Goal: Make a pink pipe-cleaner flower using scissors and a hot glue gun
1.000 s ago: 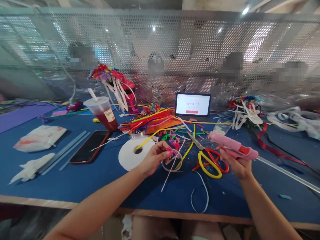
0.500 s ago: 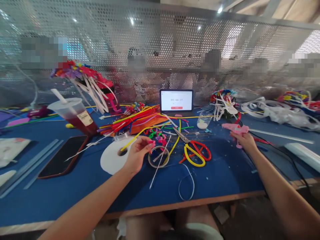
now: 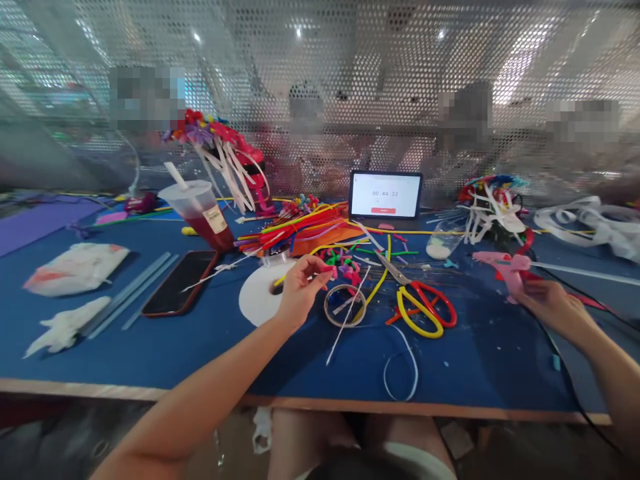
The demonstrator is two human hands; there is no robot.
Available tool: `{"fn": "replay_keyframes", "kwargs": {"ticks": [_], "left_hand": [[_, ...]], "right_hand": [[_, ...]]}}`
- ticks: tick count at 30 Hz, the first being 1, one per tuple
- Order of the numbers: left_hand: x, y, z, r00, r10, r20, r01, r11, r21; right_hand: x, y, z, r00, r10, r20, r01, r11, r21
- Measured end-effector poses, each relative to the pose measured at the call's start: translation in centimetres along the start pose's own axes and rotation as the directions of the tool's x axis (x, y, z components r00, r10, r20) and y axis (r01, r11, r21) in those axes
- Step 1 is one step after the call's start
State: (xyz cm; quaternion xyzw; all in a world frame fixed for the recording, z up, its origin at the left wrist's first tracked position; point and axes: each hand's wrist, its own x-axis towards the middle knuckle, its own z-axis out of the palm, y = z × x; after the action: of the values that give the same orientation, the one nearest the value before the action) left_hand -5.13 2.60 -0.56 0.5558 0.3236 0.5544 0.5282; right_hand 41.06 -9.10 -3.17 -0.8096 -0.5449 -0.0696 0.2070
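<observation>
Our left hand [image 3: 300, 288] still pinches the pink piece [image 3: 332, 271], just beyond the ring [image 3: 327, 312]. The glue gun [image 3: 511, 268] now sits farther right of the scissors [image 3: 414, 294]; we cannot tell whether our right hand's [image 3: 557, 307] fingers grip it.

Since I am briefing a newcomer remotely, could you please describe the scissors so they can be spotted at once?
On the blue table, find the lit tablet at the back. Come nearer and slightly right to the scissors, between the left hand and right hand. Their yellow and red handles and pointed metal blades set them apart from the plain ring to their left.
</observation>
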Motion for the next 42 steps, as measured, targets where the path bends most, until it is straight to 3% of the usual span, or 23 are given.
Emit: {"fn": "replay_keyframes", "kwargs": {"ticks": [1, 3, 5, 6, 9, 11, 13, 20, 26, 29, 30, 32, 34, 38, 42], "left_hand": [[0.1, -0.1, 0.0, 1.0, 0.001, -0.015, -0.001, 1.0, 0.002], [0.2, -0.3, -0.1, 0.999, -0.003, -0.039, 0.003, 1.0, 0.002], [0.3, -0.5, -0.2, 0.999, -0.005, -0.051, 0.005, 1.0, 0.001], [0.4, -0.5, -0.3, 0.998, -0.004, -0.055, 0.004, 1.0, 0.0], [0.4, -0.6, -0.4, 0.998, 0.01, -0.069, -0.009, 1.0, 0.007], [0.4, -0.5, -0.4, 0.997, 0.021, -0.072, -0.02, 1.0, 0.015], [0.3, -0.5, -0.4, 0.997, 0.025, -0.071, -0.024, 0.999, 0.022], [0.2, -0.6, -0.5, 0.998, 0.024, -0.059, -0.02, 0.998, 0.058], [0.1, -0.4, -0.8, 0.988, 0.147, -0.052, -0.131, 0.965, 0.229], [-0.3, 0.0, -0.8, 0.96, 0.28, -0.024, -0.253, 0.9, 0.356], [-0.4, 0.1, -0.7, 0.943, 0.332, -0.006, -0.303, 0.865, 0.4], [-0.6, 0.4, -0.7, 0.897, 0.44, 0.034, -0.403, 0.786, 0.469], [-0.8, 0.6, -0.8, 0.845, 0.529, 0.073, -0.487, 0.707, 0.513], [-1.1, 0.9, -0.9, 0.772, 0.625, 0.116, -0.577, 0.613, 0.54], [-1.3, 0.9, -1.0, 0.763, 0.634, 0.129, -0.594, 0.607, 0.528]], "right_hand": [[-1.1, -0.8, -0.7, 1.0, 0.008, -0.028, -0.01, 0.998, -0.063], [-3.2, -4.1, -1.9, 0.999, -0.033, 0.035, 0.037, 0.992, -0.119], [-4.9, -9.3, -2.2, 0.961, -0.134, 0.241, 0.138, 0.99, 0.002], [-5.3, -12.4, -2.0, 0.945, -0.192, 0.266, 0.182, 0.981, 0.063], [-4.9, -20.9, 0.0, 0.844, -0.383, 0.375, 0.322, 0.921, 0.218], [-3.6, -24.8, 2.0, 0.844, -0.402, 0.354, 0.319, 0.908, 0.27], [-2.1, -26.9, 3.8, 0.872, -0.326, 0.365, 0.244, 0.936, 0.252], [-0.6, -27.8, 7.0, 0.877, -0.292, 0.381, 0.163, 0.927, 0.337], [0.1, -28.1, 5.9, 0.892, -0.311, 0.326, 0.1, 0.842, 0.53], [0.1, -28.5, 3.4, 0.906, -0.331, 0.262, 0.063, 0.72, 0.691], [-0.2, -28.8, 2.5, 0.9, -0.346, 0.264, -0.011, 0.588, 0.809], [-1.2, -29.3, 0.9, 0.861, -0.416, 0.292, -0.132, 0.371, 0.919], [-2.6, -29.8, 0.0, 0.813, -0.505, 0.291, -0.151, 0.3, 0.942], [-4.9, -30.0, 0.5, 0.774, -0.588, 0.234, -0.014, 0.354, 0.935], [-5.8, -29.7, 1.2, 0.766, -0.611, 0.197, 0.086, 0.402, 0.911]]}}
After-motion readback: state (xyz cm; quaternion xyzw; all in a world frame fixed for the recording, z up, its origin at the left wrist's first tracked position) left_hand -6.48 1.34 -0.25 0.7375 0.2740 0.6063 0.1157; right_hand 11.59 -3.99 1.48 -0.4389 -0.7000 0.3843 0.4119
